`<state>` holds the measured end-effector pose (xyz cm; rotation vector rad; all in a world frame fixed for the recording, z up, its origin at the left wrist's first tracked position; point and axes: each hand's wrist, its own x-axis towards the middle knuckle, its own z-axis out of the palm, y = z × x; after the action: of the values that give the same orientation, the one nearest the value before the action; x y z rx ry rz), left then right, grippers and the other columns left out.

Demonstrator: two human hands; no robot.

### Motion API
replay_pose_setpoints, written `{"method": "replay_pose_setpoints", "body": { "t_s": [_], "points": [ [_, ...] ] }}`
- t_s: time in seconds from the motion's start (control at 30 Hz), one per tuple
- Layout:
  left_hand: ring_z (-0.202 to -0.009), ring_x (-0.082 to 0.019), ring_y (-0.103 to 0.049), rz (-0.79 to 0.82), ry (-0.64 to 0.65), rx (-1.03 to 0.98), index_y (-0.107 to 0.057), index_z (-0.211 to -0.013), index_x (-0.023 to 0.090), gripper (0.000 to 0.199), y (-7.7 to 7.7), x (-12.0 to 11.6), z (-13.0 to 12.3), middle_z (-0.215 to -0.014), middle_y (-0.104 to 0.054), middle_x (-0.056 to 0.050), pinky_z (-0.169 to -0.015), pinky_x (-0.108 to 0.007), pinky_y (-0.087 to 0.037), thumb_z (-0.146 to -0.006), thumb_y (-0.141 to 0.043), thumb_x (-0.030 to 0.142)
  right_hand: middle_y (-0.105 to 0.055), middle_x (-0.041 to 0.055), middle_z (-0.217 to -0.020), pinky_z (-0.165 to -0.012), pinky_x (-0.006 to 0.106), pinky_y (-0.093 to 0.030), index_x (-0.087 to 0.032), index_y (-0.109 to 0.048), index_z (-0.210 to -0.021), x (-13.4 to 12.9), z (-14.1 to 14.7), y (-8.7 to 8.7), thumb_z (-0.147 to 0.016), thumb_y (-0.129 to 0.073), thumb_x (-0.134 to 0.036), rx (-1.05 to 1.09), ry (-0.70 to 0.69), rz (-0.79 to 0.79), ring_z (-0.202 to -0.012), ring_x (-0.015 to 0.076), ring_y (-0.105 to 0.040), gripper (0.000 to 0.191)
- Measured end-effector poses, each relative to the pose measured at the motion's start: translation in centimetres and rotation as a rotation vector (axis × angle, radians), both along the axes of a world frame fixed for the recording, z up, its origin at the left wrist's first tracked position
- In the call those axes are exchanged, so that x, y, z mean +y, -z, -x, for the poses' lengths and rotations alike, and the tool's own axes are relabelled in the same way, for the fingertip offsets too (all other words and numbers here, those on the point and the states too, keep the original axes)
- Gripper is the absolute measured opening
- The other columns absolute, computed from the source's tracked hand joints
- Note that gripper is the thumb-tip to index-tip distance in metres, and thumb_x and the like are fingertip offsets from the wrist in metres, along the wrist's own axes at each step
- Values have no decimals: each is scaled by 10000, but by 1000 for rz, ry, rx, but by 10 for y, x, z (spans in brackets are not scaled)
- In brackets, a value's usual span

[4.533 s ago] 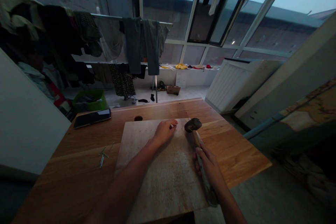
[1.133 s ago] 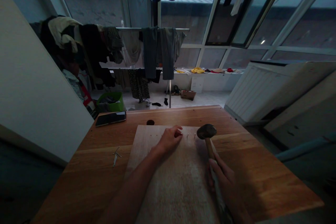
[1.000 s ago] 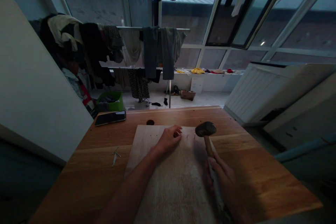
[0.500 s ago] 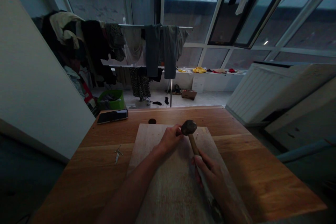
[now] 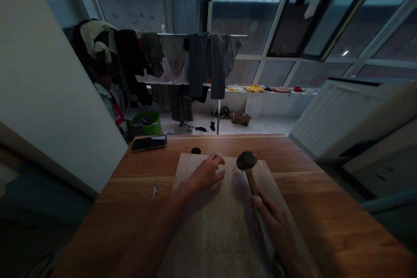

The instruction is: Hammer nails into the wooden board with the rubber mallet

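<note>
The hammer [image 5: 249,171] has a dark, blunt, rounded metal head on a wooden handle, and its head is over the far right part of the board [image 5: 218,230]. The right hand [image 5: 272,215] is wrapped around the handle. The left hand [image 5: 206,173] is over the far left part of the board, thumb and fingers parted with a gap between the tips; whether they touch anything is too small to tell.

The board is pale, flat and straight-edged, its grain scuffed and brownish toward the near side. A thin nail [image 5: 233,169] sticks up from it between the left hand and the hammer head. The table [image 5: 124,208] beneath is smoother, warm brown wood in wide bands. Slim, shiny loose nails [image 5: 154,190] lie crossed on its left, and a flat, glossy phone [image 5: 149,143] lies at the far left.

Half a second ago the hammer head was right beside the left fingertips, which were closed together; now it is farther right and those fingers have opened. The loose nails lie as they did.
</note>
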<state>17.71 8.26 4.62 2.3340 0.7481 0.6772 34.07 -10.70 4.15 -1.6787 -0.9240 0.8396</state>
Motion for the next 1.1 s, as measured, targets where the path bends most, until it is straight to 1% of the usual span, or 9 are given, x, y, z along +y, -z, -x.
{"method": "replay_pose_setpoints", "body": {
  "t_s": [0.13, 0.23, 0.4, 0.53, 0.63, 0.73, 0.87, 0.97, 1.1],
  "points": [
    [-882, -219, -622, -77, -237, 466, -643, -927, 167, 93, -27, 8, 98, -982, -632, -83, -804, -321, -478, -868, -572, 177, -534, -39, -464, -406, 269, -410, -158, -686, -1034, 0, 0, -6, -804, -575, -718, -13, 10, 3, -402, 161, -502, 615],
    [-897, -233, -625, -32, -511, 720, -650, -928, 158, 124, -28, 13, 157, -1068, -600, -121, -755, -311, -467, -877, -566, 234, -538, -39, -474, -399, 266, -406, -150, -679, -1055, 1, 0, -8, -805, -579, -699, -9, 1, -14, -406, 163, -507, 612],
    [-865, -208, -628, 25, -572, 757, -649, -860, 156, 170, -15, 6, 184, -1093, -558, -105, -715, -301, -450, -894, -549, 289, -539, -41, -480, -398, 262, -411, -142, -692, -1046, 1, 0, -4, -814, -585, -687, -26, -3, -10, -406, 161, -515, 603],
    [-831, -191, -625, -8, -563, 687, -619, -782, 155, 122, -16, 6, 175, -1082, -574, -101, -685, -293, -436, -857, -565, 233, -539, -48, -483, -396, 255, -410, -129, -671, -1125, 1, -1, 3, -847, -578, -667, -17, -18, -32, -408, 155, -506, 612],
    [-772, -180, -613, -41, -532, 499, -609, -803, 168, 103, -20, 12, 157, -920, -630, -65, -684, -286, -429, -870, -544, 212, -539, -48, -479, -397, 249, -406, -127, -667, -1136, 1, -2, 5, -861, -576, -664, -19, -20, -40, -403, 150, -506, 610],
    [-693, -159, -586, -12, -380, 213, -626, -840, 179, 90, -21, 16, 118, -760, -637, -14, -667, -269, -430, -876, -560, 228, -536, -47, -481, -390, 248, -407, -117, -668, -1116, 1, -2, 6, -860, -581, -671, 4, -17, -31, -393, 144, -498, 616],
    [-662, -124, -581, 1, -114, -60, -679, -824, 157, 79, -10, 16, 46, -731, -648, -4, -677, -235, -450, -840, -604, 173, -528, -53, -490, -364, 247, -394, -110, -659, -1131, 2, -1, 5, -810, -618, -690, 30, 14, -33, -387, 144, -487, 665],
    [-697, -127, -602, 27, 34, -55, -726, -834, 137, 103, 2, 19, 3, -788, -682, -32, -692, -227, -465, -821, -624, 127, -530, -47, -479, -356, 246, -385, -126, -678, -1046, 3, 2, 3, -786, -625, -693, 25, 37, -25, -380, 144, -484, 626],
    [-751, -154, -622, -35, 87, 78, -755, -835, 129, 159, 14, 27, -20, -837, -700, -63, -738, -249, -475, -823, -602, 89, -521, -41, -442, -346, 241, -362, -148, -669, -928, 3, 4, -2, -793, -596, -699, 29, 40, -40, -351, 140, -468, 573]
  ]
}}
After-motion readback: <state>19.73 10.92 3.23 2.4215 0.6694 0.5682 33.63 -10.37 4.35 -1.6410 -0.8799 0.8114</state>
